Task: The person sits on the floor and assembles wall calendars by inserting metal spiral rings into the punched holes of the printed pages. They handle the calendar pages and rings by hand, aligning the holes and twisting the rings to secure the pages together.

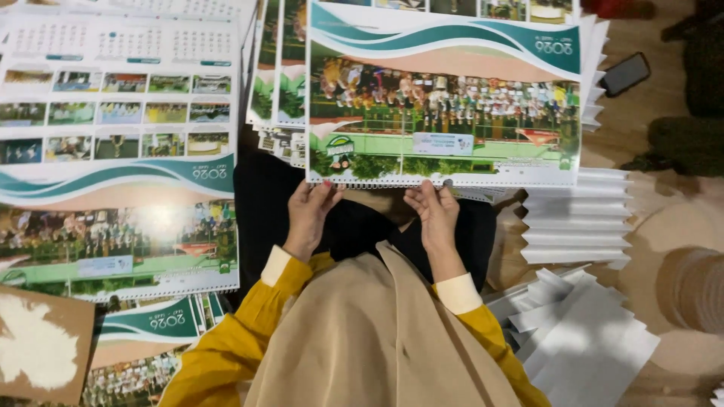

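1. Head view, held item: a spiral-bound wall calendar (445, 98) with a teal wave band and a group photograph is held flat above the lap, its wire binding along the near edge.
2. Left hand (309, 215): it is placed at the calendar's near edge, left of centre; the fingers are curled narrowly onto the bound edge, gripping it. A yellow sleeve with a cream cuff is seen behind the wrist.
3. Right hand (434, 215): it is placed at the same edge, right of centre, well apart from the left hand; the fingers are bent close together and pinched on the wire binding.
4. Beneath the held calendar: further printed calendar sheets (279, 68) are stacked, their edges showing at the left of it.
5. Left of the person: a second calendar (121, 143) of the same design is laid open on the floor, with date grids and small photographs above the large photograph.
6. Lower left: a brown cardboard sheet (41, 347) with a white torn patch is laid over more calendar copies (143, 339).
7. Right of the person: fanned stacks of white paper sheets (577, 218) are laid on the wooden floor (648, 136).
8. Upper right: a dark smartphone (626, 73) is lying on the floor, beside the stacked sheets.
9. Centre foreground: a beige headscarf (377, 332) is draped over the chest.
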